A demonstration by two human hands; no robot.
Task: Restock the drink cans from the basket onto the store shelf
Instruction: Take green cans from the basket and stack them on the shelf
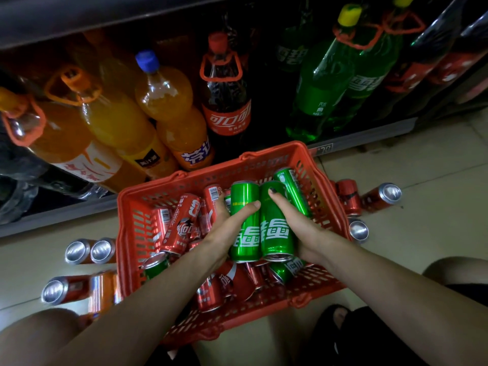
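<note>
You have one red basket (126,233) on the floor (422,165). Two green cans (244,220) sit side by side in your grip, one in the left hand (224,228), one in the right hand (295,223). You can see three more green cans in the basket: one (293,191) at the far right, one (155,268) at the left, one (285,269) under your right wrist. The red cans (182,223) are piled and overlap, so you cannot count them exactly. Four cans (76,250) lie on the floor left of the basket, three (380,196) on its right. On the shelf (369,133) you can count four orange bottles (169,107), one cola bottle (227,101) in front, and two green bottles (324,85); the darker ones are unclear.
</note>
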